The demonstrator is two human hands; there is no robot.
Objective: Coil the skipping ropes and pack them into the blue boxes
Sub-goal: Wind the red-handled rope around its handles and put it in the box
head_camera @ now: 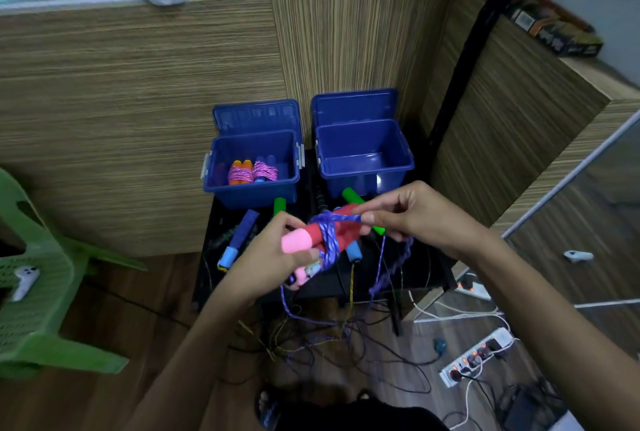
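My left hand [273, 250] grips the pink and red handles [298, 242] of a skipping rope, held together above a small black table [325, 280]. Purple rope [329, 240] is wound several times around the handles. My right hand [401, 212] pinches the purple rope just above the bundle; the loose end hangs down to the floor. Two open blue boxes stand at the back of the table. The left box [221, 185] holds two bundles wrapped in pink rope [251, 172]. The right box [367, 178] shows nothing inside.
Blue-handled [242, 233] and green-handled [280, 205] ropes lie loose on the table, cords tangled on the wooden floor below. A green plastic chair [38, 309] stands at the left. A power strip [478, 354] with cables lies at the right. Wooden partition walls close off the back.
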